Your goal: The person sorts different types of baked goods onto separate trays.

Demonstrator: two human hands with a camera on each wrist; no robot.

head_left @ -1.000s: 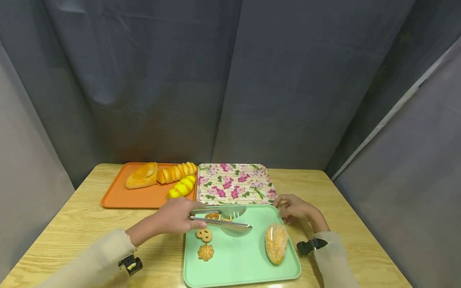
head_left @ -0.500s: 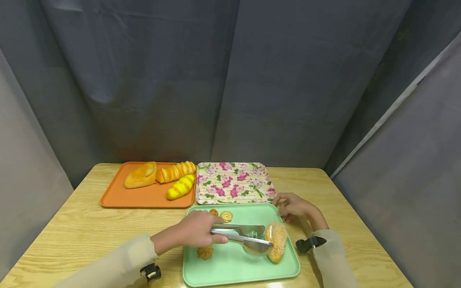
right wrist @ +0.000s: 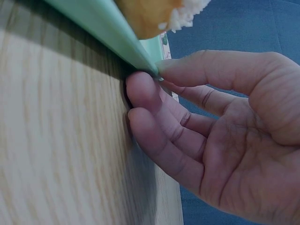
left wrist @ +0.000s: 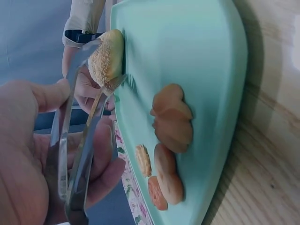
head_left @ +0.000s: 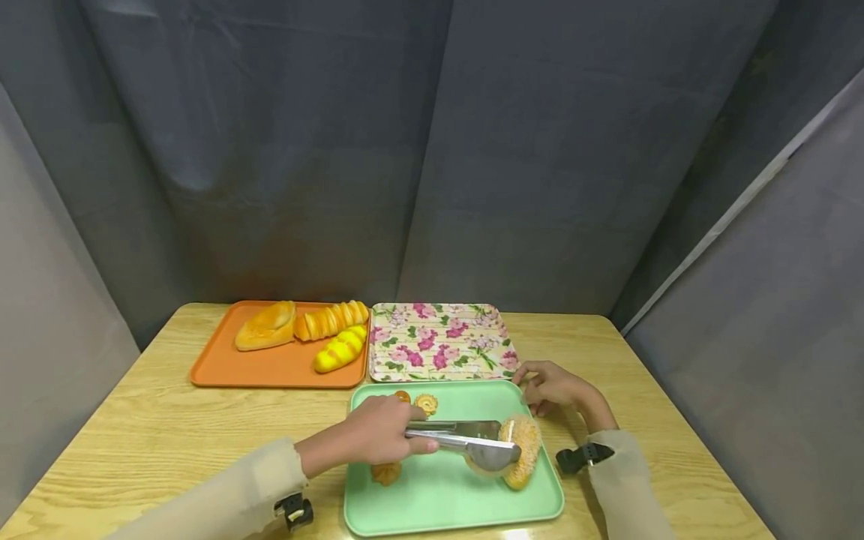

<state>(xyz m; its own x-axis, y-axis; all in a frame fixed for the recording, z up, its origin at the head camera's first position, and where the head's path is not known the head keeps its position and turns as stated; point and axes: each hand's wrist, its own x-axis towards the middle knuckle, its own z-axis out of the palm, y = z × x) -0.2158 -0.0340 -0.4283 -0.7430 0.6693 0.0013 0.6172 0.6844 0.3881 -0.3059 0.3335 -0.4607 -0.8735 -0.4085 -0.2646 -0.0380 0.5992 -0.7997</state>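
My left hand (head_left: 379,431) grips a pair of metal tongs (head_left: 454,437), whose ends sit at the near-left side of an oval bread roll (head_left: 525,450) with a pale crumbly coating. In the left wrist view, one tong end overlaps the roll (left wrist: 107,56) and the other lies along its lower edge. The roll is at the right side of a mint-green tray (head_left: 448,504). With thumb and fingertips my right hand (head_left: 555,388) pinches the tray's rim near its far right corner. Left on the tray lie a shell-shaped cookie (left wrist: 172,117), a ring cookie (head_left: 427,403) and other small cookies, partly hidden by my left hand.
Behind the green tray stand an orange tray (head_left: 270,369) with a bread loaf (head_left: 265,327), a ridged roll (head_left: 331,321) and a yellow roll (head_left: 341,349), and a flower-patterned tray (head_left: 442,341). Grey curtains (head_left: 526,165) enclose the wooden table (head_left: 297,420).
My left hand has carried the tongs rightward and slightly nearer, from above the cookies to the coated roll. The right hand has kept its place on the tray's rim.
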